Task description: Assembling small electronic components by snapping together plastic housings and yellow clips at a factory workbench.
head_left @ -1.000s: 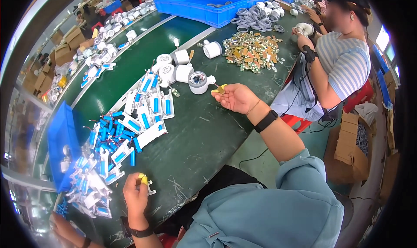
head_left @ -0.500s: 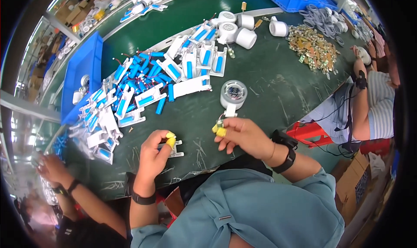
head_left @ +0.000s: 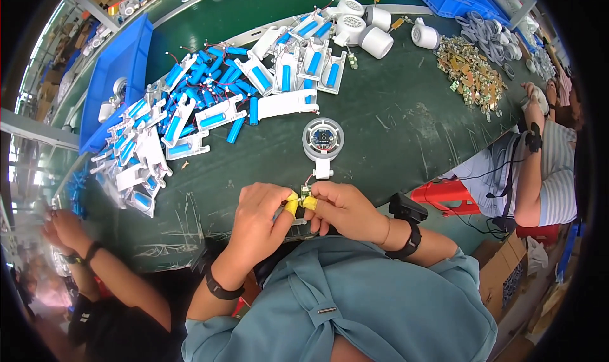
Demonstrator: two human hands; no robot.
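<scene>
My right grip (head_left: 344,210) pinches the board (head_left: 304,192), perhaps sparing its thin wire (head_left: 309,179); my left grip (head_left: 257,219) I cannot tell.

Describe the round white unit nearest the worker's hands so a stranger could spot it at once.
On the dark green worktop, find the left hand and right hand together near the front edge. Just beyond them sits the round white unit, its short stub pointing toward them. Unlike the white units farther off, it shows a blue circuit board inside.
</scene>
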